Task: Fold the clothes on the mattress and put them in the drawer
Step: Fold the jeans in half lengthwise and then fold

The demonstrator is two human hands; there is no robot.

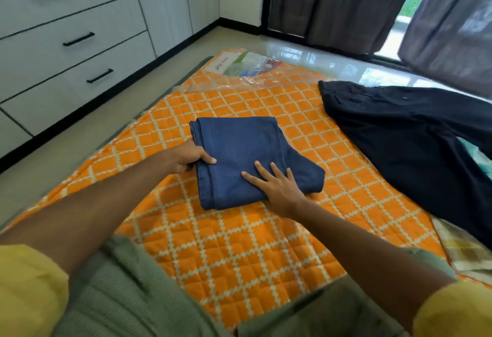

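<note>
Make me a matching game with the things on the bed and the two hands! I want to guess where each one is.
Things:
1. blue folded jeans
2. black trousers
3. left hand
4. right hand

Places or states:
A. lies flat on top of the folded cloth, fingers spread
B. spread out unfolded at the right side of the mattress
C. grips the left edge of the folded cloth
D. folded in the middle of the orange mattress

Pairs: 1-D, 2-B, 3-C, 4-A
</note>
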